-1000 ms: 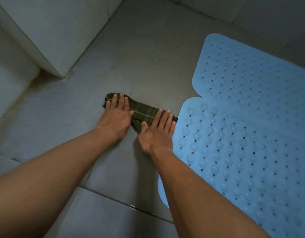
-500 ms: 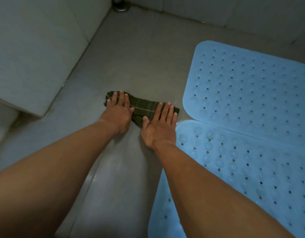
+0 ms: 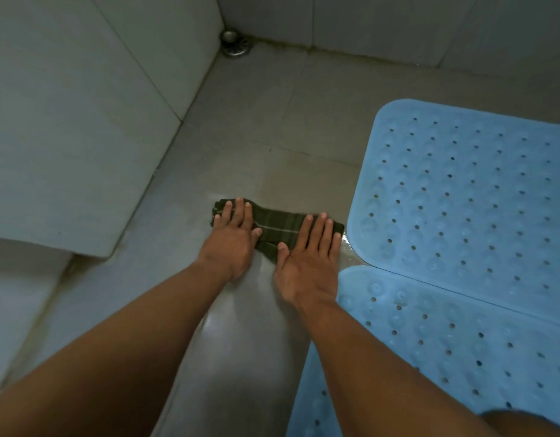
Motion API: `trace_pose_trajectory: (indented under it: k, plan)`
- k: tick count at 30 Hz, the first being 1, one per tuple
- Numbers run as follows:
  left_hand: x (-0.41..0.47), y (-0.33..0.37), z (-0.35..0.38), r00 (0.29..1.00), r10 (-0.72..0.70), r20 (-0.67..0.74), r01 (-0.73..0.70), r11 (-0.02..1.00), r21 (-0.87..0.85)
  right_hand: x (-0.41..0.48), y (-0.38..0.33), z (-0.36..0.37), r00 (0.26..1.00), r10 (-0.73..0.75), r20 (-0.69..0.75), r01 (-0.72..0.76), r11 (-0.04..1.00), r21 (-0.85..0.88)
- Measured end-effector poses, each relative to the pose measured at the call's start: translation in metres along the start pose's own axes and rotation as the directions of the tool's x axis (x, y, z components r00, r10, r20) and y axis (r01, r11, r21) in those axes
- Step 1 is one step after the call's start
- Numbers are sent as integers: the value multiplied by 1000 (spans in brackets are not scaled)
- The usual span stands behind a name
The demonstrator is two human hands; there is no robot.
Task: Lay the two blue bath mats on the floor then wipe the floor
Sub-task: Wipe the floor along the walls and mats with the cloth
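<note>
Two light blue bath mats with holes and suction cups lie flat on the grey tiled floor [image 3: 272, 121] at the right. The far mat [image 3: 461, 200] and the near mat [image 3: 445, 348] meet edge to edge. A folded dark green cloth [image 3: 278, 223] with pale stripes lies on the wet floor just left of the far mat's corner. My left hand [image 3: 233, 236] presses flat on its left end. My right hand [image 3: 307, 257] presses flat on its right end, beside the mat edge.
A pale tiled wall block [image 3: 67, 121] juts in from the left with a corner near the cloth. A round metal drain [image 3: 234, 44] sits in the far corner under the back wall. Water glistens along the mat edge. My knee [image 3: 531, 424] shows at the bottom right.
Both hands have pushed the cloth forward along the floor beside the mats, toward the far corner. The drain and back wall have come into view.
</note>
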State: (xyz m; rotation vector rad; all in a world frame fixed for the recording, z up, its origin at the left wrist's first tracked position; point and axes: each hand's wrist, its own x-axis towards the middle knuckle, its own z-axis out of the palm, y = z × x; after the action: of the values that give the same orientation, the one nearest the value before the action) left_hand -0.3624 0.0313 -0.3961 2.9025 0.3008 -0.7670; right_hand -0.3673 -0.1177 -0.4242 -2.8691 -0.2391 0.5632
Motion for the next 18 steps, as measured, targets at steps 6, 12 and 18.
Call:
trace_pose_trajectory:
  k: [6, 12, 18]
  plan:
    - [-3, -9, 8, 995, 42, -88, -45, 999, -30, -2, 2, 4, 998, -18, -64, 19, 1000, 17]
    - [25, -11, 2, 990, 88, -107, -87, 996, 15, 19, 2, 1, 998, 17, -55, -17, 1000, 5]
    - [82, 0, -23, 988, 129, -80, -127, 991, 39, 71, 8, -23, 999, 44, -29, -45, 998, -54]
